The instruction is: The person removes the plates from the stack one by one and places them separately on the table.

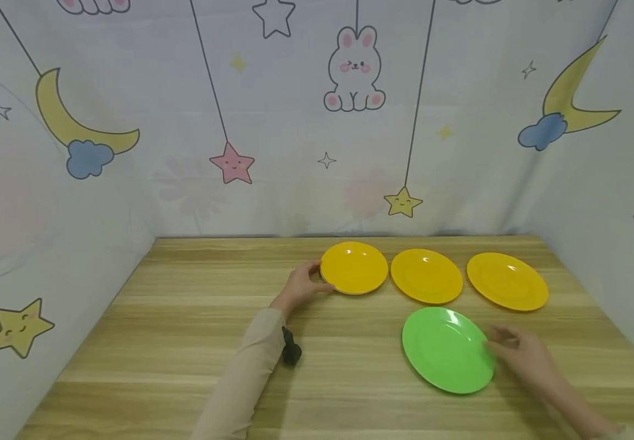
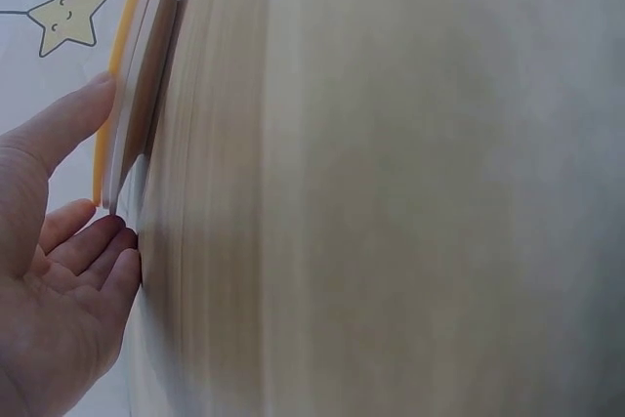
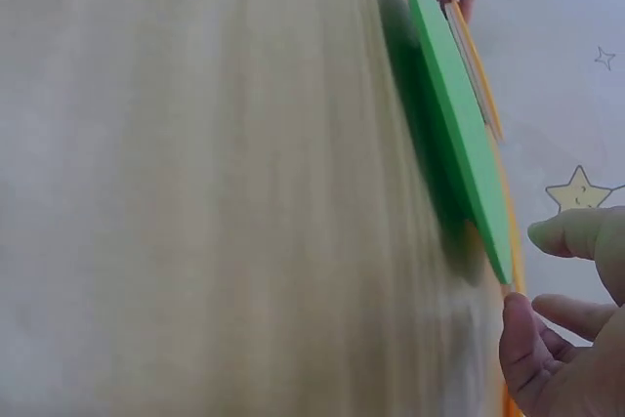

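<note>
In the head view, my left hand (image 1: pixel 299 287) is at the left rim of a yellow plate (image 1: pixel 354 267), with a pale edge showing beneath it. The left wrist view shows the thumb (image 2: pixel 83 119) against the orange-yellow rim (image 2: pixel 119 56). The other fingers, loosely bent, lie by the plate's end, over a white layer under the yellow one. A green plate (image 1: pixel 449 350) lies nearer to me, and my right hand (image 1: pixel 526 360) is beside its right edge. From the right wrist, thumb and fingers are seen spread near the green rim (image 3: pixel 464 134), with a gap at the thumb.
Two more yellow plates, a middle one (image 1: pixel 427 276) and a right one (image 1: pixel 507 282), continue the row at the back of the wooden table (image 1: pixel 184 342). A printed cloth (image 1: pixel 283 110) hangs behind and along both sides. A black object (image 1: pixel 291 349) is at the left wrist.
</note>
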